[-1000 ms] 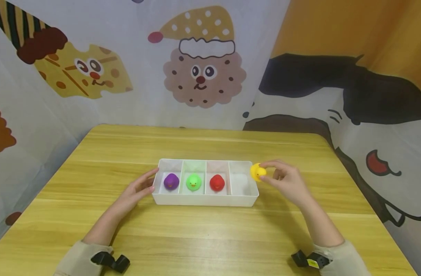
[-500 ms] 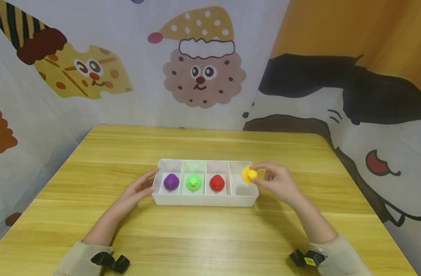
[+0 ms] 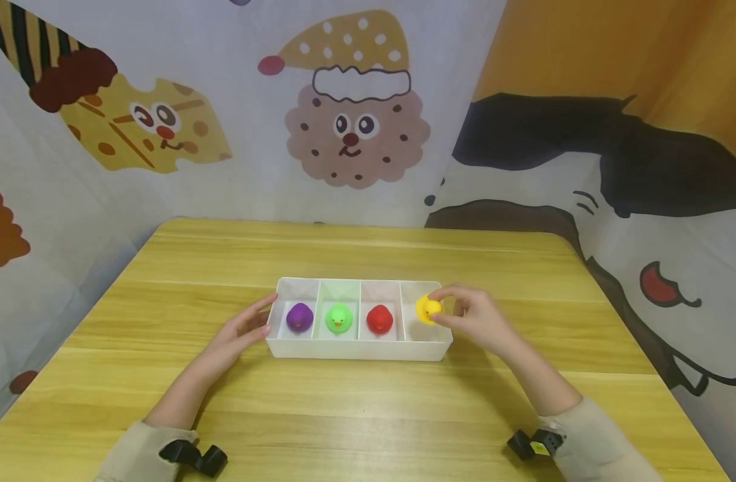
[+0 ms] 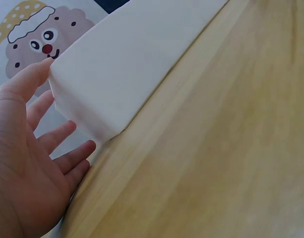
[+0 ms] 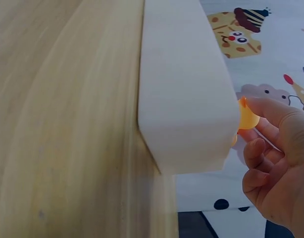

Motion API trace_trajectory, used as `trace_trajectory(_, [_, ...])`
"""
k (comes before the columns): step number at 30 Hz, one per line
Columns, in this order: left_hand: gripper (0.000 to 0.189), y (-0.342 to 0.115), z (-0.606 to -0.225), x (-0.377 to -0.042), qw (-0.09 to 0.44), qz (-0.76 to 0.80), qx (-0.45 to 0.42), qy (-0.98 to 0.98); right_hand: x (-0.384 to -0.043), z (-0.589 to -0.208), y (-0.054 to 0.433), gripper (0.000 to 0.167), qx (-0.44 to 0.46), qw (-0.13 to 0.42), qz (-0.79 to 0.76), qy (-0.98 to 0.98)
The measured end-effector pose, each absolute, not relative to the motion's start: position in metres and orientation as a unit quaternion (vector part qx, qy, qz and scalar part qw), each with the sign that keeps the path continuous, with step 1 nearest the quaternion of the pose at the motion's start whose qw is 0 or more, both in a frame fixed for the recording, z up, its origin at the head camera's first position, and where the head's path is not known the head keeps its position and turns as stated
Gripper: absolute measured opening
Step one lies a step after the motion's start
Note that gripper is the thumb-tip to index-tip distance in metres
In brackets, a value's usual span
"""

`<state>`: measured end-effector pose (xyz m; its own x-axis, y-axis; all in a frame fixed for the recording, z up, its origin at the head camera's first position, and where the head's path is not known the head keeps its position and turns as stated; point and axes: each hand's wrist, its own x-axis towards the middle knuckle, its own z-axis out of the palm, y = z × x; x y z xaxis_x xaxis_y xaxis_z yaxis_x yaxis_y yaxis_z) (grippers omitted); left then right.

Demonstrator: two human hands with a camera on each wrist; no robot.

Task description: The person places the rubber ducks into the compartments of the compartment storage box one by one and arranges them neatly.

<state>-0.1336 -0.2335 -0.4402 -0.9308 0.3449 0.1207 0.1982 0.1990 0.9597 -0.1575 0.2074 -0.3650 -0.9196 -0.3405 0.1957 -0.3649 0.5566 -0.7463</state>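
A white box with a row of compartments lies lengthwise on the table. Its left compartments hold a purple toy duck, a green one and a red one. Over the rightmost compartment, my right hand pinches a yellow toy duck between thumb and fingertips. In the right wrist view the yellow duck shows at the box's upper edge, partly hidden behind the wall. My left hand is at the box's left end, fingers loosely spread; the left wrist view shows its thumb against the rim corner.
The green duck and the red duck sit in the middle compartments. Beneath everything is a wooden table. A printed cloth with cartoon figures hangs behind its far edge. Each sleeve carries a black wrist camera.
My right hand has brought the yellow duck leftward from beyond the box's right edge to over the rightmost compartment, slightly lower now. The left hand and the box have stayed in place.
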Motion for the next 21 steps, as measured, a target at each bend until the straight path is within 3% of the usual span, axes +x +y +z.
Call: trace_trajectory(21, [0.056,-0.233,-0.44,-0.134,0.058,0.611,0.181,0.768,-0.174,-0.384,0.204,0.028,0.218,-0.024,0.388,-0.895])
